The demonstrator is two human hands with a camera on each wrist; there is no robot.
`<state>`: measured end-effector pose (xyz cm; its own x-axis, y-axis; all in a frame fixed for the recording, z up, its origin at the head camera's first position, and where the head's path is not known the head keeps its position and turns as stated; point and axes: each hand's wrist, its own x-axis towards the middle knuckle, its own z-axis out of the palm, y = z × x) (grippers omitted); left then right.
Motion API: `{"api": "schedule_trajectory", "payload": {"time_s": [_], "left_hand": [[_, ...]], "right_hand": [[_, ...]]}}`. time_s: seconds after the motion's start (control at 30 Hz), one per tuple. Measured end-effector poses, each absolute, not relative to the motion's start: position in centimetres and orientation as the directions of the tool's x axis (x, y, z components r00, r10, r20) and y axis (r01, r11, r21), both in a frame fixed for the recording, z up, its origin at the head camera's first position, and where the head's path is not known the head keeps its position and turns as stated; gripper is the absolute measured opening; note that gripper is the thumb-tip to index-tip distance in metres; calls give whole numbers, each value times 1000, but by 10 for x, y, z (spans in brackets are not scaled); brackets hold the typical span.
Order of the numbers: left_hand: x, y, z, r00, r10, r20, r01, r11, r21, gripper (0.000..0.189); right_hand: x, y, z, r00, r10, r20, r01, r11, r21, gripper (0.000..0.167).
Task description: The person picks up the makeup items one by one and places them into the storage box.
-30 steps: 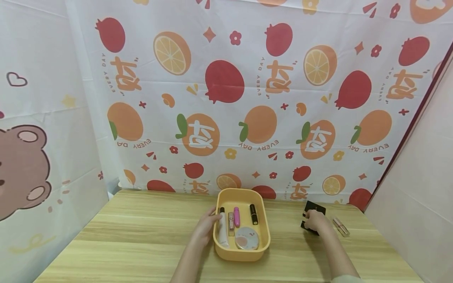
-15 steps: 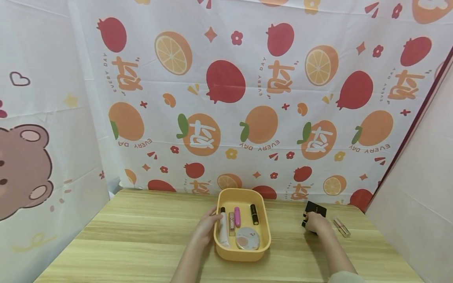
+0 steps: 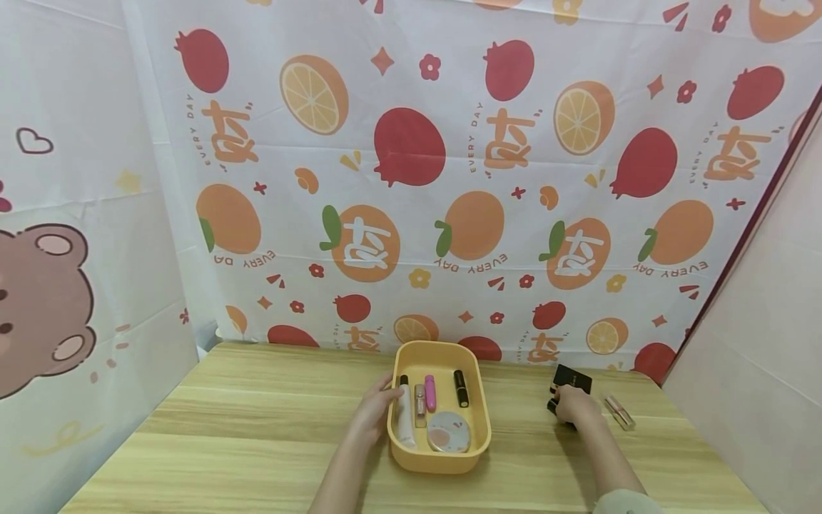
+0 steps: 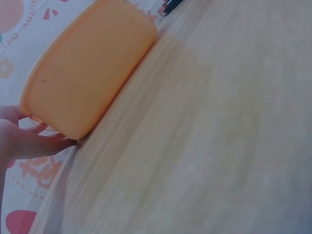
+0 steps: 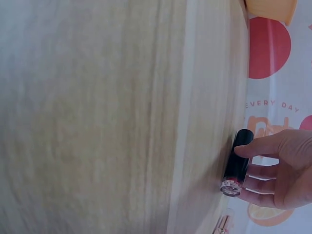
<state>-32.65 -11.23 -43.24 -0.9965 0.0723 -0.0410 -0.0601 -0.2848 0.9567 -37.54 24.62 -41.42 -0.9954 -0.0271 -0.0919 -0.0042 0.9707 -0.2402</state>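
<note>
My left hand (image 3: 372, 410) grips the left side of a yellow plastic basket (image 3: 439, 464), its thumb at the rim. Inside the basket lie a white tube with a black cap (image 3: 405, 417), a clear-and-pink lip gloss (image 3: 420, 405), a bright pink tube (image 3: 430, 393), a black tube (image 3: 461, 388) and a round patterned compact (image 3: 449, 432). Farther right, my right hand (image 3: 578, 408) pinches a black lipstick tube (image 5: 237, 163) with a clear, faceted-looking end between thumb and fingers, low over the table. Just behind that hand lies a flat black case (image 3: 574, 379), partly covered by it.
A slim pinkish lip gloss (image 3: 619, 412) lies on the wooden table (image 3: 257, 428) right of my right hand. A fruit-print cloth (image 3: 411, 214) hangs along the table's back edge. Pale sheets hang at the left and right sides.
My right hand has shifted very slightly on the black lipstick, and less of the tube shows in the head view. The left hand and basket stay put.
</note>
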Motion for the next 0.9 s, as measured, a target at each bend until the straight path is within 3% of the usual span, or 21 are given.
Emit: {"api": "schedule_trajectory", "payload": {"time_s": [0.57,0.9], "left_hand": [[-327,-113,-434,-997,69,-41,-59,-280,958,58],[-325,-113,-433,-996,75,-48,-67,-281,957,58]], "right_hand": [[-369,244,-410,-996,-58,-66,-37,957,-287,35],[-368,240,-411,-995,-86,-42,-71,955,-287,11]]}}
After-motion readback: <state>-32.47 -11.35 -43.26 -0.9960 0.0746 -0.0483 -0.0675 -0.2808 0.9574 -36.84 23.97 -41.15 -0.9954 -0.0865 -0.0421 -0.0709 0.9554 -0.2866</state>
